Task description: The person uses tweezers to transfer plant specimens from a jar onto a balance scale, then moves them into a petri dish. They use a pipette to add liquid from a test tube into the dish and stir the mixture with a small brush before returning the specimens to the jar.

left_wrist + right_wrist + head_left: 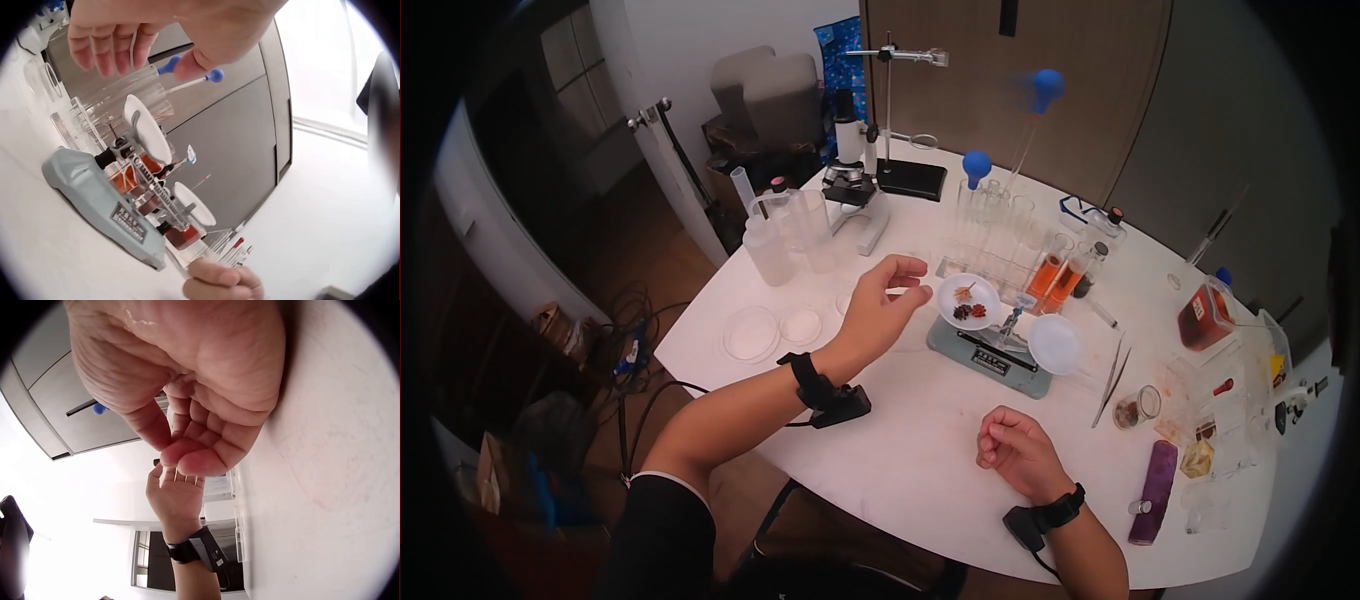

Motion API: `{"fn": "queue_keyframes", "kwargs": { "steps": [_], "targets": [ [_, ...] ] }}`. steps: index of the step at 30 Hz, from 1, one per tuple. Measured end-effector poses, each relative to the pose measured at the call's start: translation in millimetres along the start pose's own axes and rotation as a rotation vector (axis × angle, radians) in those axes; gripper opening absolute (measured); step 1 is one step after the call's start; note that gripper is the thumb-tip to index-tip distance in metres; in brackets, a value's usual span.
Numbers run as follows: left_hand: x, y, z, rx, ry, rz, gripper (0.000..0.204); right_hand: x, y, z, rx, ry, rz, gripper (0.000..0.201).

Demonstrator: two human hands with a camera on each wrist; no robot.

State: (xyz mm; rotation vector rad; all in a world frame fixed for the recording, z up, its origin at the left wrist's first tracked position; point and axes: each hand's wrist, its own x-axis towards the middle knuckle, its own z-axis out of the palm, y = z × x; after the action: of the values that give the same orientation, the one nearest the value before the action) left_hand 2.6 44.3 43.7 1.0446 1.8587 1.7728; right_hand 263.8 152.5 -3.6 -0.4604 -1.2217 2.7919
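Observation:
My left hand [880, 312] hovers just left of a balance scale [948, 345], its fingers loosely bent with nothing between them. The scale's left pan [986, 290] bears small piles of bits, one tan, one dark and one red. Its right pan [1055, 345] looks bare. In the left wrist view, thumb and fingertips hang above the left-hand pan [147, 134], apart from it. Lower down, my right hand [1022, 452] rests on the white table [900, 430] in front of the scale, fingers loosely curled. The right wrist view shows that palm [212, 344] holding nothing.
Behind the scale stand a test tube rack [950, 268] and tubes of orange liquid [1060, 283]. A microscope [852, 180] and a wash bottle [768, 255] are at back left. Petri dishes [750, 335] lie left; tweezers [1112, 380], a small jar [1137, 408] and a purple roll [1155, 490] lie right.

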Motion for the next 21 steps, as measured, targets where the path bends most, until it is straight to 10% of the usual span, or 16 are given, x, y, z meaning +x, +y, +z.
{"fn": "queue_keyframes", "kwargs": {
  "steps": [6, 21],
  "targets": [
    [3.7, 13.0, -70.5, -0.250, 0.305, -0.186, 0.009, 1.7, 2.2, -0.7, 0.003, 0.011, -0.005, 0.010],
    [-42.3, 7.1, -162.2, 0.436, 0.154, -0.019, 0.014, 2.6, 3.1, -0.9, 0.005, 0.033, -0.031, 0.009]
  ]
}}
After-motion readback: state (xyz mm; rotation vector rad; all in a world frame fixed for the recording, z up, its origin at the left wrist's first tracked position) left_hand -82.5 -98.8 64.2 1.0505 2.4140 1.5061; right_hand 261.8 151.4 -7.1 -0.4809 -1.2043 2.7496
